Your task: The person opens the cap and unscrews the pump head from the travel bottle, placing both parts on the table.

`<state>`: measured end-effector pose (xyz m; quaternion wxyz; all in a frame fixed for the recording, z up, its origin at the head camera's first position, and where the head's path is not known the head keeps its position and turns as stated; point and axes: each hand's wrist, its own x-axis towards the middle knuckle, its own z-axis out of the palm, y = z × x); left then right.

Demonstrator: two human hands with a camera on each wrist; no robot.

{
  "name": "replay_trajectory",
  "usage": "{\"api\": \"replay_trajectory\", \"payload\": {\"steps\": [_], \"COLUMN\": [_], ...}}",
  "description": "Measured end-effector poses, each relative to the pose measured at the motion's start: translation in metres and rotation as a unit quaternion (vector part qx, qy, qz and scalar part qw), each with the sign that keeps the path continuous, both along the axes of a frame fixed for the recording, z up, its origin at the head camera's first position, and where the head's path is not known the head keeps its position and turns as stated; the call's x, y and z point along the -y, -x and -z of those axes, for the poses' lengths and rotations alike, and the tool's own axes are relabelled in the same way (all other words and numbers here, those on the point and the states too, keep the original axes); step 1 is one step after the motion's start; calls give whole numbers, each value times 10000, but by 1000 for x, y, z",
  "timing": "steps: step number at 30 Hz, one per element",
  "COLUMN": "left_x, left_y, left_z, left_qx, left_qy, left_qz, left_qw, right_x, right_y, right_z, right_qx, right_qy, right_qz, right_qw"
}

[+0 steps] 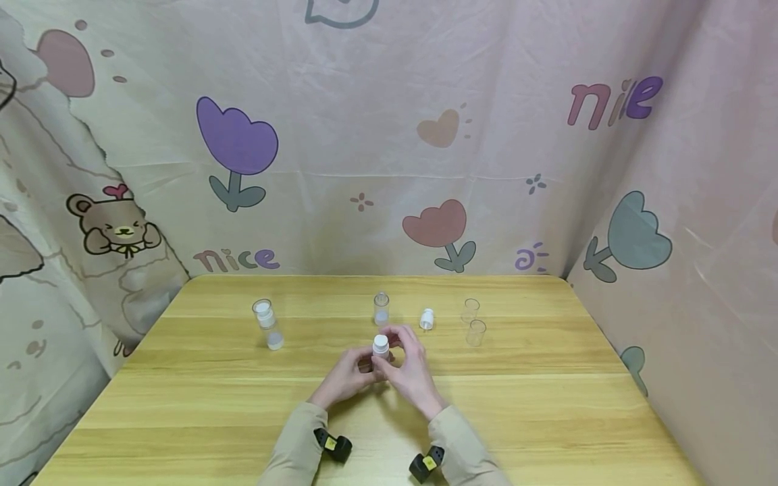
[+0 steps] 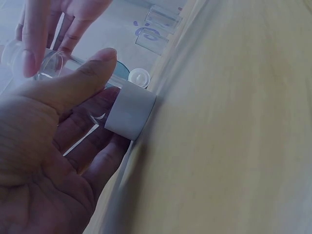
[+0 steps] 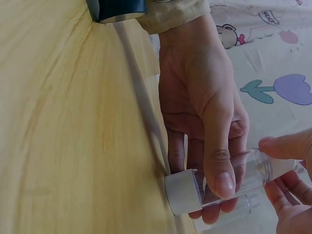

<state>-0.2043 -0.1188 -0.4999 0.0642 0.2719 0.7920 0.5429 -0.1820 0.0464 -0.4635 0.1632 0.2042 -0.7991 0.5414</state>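
One bottle (image 3: 251, 175) upright, cap (image 1: 381, 341) uppermost

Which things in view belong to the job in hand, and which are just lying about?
In the job:
- clear bottle, held by the left hand
- its white top, pinched by the right hand

Lying about, not held (possibly related parts):
- uncapped bottle
- loose white cap
- two clear cylinders
- capped bottle at left
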Motion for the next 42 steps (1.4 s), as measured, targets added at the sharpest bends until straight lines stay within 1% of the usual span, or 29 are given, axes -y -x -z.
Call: {"api": "replay_trajectory", "payload": {"steps": [6, 12, 17, 21, 24, 34, 42], "left_x": [0, 0, 0, 0, 0, 1, 0], "left_y": [0, 1, 1, 0, 1, -1, -2], "left_z": [0, 0, 1, 1, 1, 2, -1], "left_qx": [-12, -238, -162, -109, -112, -182, -147], "left_qy": [-20, 102, 46, 36, 36, 211, 122], "left_qz": [17, -55, -16, 9, 5, -114, -75], "left_qw": [10000, 9996, 9999, 9999, 9999, 9995, 9998], "right_x": [-2, -3, -2, 0, 0, -4, -8], "right_y": [0, -1, -1, -1, -1, -1, 2], "right_z": [0, -1, -1, 0, 0, -2, -3], "right_qx": [-29, -120, -94, -189, -246, -352, -365], "right_qy": [59, -165, -215, -217, -205, -308, -544], "right_qz": [-179, -352, -125, 119, 157, -82, -461], "right_qw": [9998, 9992, 9996, 9995, 9994, 9989, 9968]}}
